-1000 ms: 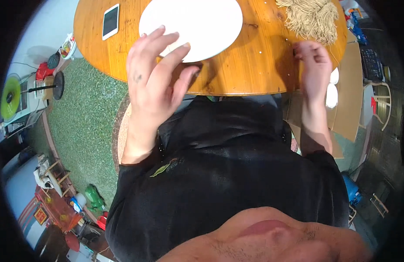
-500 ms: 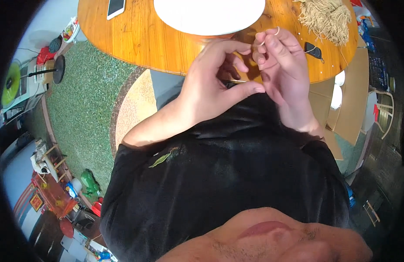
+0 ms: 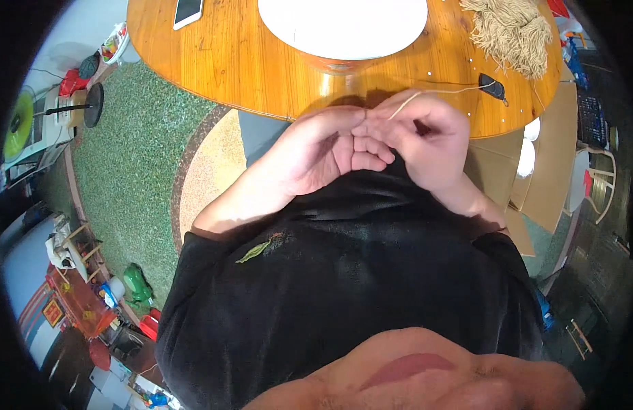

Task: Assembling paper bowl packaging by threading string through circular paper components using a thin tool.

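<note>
My right hand [image 3: 433, 140] is closed in a pinch on a thin beige string [image 3: 448, 91], which crosses its top and reaches right to a small dark piece [image 3: 492, 87] with a metal ring at its lower end. My left hand [image 3: 328, 147] meets the right one fingertip to fingertip, palm partly showing. Its thumb and forefinger press together at the right hand's fingertips, and its other fingers curl loosely. Whatever lies in the left pinch is hidden. Both hands are between my chest and the table edge.
The wooden table [image 3: 221, 68] holds a large white round top [image 3: 344, 27], a phone [image 3: 188, 12] and a bundle of beige yarn [image 3: 511, 34]. Cardboard [image 3: 549, 157] lies to the right. A fan [image 3: 21, 126] stands far left.
Both hands have come together and down toward me; the right one has turned, its fingertips now meeting the left's. The left thumb and forefinger have closed. The string now stretches over my right hand.
</note>
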Tool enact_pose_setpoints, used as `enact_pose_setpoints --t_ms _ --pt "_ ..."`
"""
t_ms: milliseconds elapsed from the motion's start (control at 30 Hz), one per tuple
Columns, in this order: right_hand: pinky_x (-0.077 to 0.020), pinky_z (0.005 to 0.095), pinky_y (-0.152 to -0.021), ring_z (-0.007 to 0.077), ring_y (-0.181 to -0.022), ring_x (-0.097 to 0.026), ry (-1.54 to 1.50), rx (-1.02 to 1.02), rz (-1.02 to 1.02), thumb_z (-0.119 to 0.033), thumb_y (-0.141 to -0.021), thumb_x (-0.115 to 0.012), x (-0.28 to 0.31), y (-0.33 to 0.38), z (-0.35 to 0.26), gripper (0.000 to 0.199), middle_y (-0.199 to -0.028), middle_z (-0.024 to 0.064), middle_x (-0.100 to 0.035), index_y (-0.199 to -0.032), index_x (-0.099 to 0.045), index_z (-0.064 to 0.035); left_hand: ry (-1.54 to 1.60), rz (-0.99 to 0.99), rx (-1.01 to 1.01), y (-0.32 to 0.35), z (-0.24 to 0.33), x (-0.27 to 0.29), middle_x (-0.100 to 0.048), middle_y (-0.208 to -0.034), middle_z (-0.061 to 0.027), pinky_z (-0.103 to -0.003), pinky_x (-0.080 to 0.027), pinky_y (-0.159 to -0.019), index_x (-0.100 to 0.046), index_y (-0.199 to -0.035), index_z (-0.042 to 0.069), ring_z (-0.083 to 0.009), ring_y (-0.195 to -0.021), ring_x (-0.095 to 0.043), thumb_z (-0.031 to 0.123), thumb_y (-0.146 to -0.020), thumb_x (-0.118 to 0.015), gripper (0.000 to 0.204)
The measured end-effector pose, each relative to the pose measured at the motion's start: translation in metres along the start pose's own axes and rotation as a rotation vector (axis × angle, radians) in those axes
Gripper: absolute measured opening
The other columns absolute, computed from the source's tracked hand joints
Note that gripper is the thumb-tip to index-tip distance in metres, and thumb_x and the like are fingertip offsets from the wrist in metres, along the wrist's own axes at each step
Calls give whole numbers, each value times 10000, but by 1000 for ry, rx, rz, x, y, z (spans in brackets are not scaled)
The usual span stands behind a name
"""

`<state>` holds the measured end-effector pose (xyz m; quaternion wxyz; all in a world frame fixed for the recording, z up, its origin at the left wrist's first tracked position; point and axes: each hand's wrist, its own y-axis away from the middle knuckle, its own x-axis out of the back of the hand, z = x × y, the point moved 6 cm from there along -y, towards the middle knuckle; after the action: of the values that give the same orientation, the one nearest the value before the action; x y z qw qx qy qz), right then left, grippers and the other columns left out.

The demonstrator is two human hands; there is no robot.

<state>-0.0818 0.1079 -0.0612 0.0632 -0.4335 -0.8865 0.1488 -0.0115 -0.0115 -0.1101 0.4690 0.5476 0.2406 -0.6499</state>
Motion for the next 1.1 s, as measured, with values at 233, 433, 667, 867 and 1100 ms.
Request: enact_pose_setpoints --t_ms 233,433,667,867,1100 --pt "-580 285 -745 201 -897 -741 161 136 -129 88 -792 -799 -5 4 5 137 -950 128 -765 -880 -740 0 47 106 -115 8 -4 20 -692 -1167 -93 -356 -556 -962 -607 -1289 3 -220 -1085 -674 213 -1070 -559 307" --pt "-578 309 -816 224 -1027 -718 58 84 -132 102 -773 -810 -7 10 16 161 -1120 148 -724 -881 -743 2 -64 247 -266 11 2 26 -703 -1169 -101 -346 -550 -955 -641 -1219 13 -197 -1046 -673 262 -1070 -578 297" --pt "-455 230 -687 102 -827 -604 70 -323 6 56 -835 -798 4 27 19 190 -955 53 -651 -841 -630 -33 -154 314 -678 33 36 24 -740 -1004 -84 -281 -563 -809 -684 -1145 17 -140 -826 -671 156 -1067 -588 186" --pt "-433 213 -697 75 -790 -545 195 -55 170 13 -922 -733 30 28 -13 144 -917 7 -602 -867 -608 -33 -869 365 -794 52 40 11 -704 -866 -37 -246 -517 -747 -692 -1120 -17 -99 -791 -641 92 -1066 -578 167" --pt "-537 238 -855 91 -941 -677 -56 -379 13 -53 -952 -734 -17 13 28 207 -1058 71 -746 -1138 -717 36 -1080 413 -590 36 22 1 -688 -836 -9 -240 -499 -674 -710 -973 -15 -74 -729 -602 113 -1038 -627 166"
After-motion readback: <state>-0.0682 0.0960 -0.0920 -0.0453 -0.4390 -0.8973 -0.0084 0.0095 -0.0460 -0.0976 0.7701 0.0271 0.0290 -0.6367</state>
